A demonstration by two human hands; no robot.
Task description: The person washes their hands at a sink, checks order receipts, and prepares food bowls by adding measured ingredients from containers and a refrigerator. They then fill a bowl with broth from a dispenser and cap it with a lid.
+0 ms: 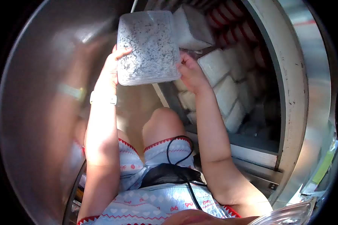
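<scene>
Fingers [122,52] of the left hand [110,68] grip a frosted container [148,48] at its left edge, thumb on top; those of the right hand [193,77] close on its right edge. The container lies between the hands, long axis pointing away from the body. Farther right, nearer the right hand: white blocks [214,67] stacked inside an open compartment [294,93].
</scene>
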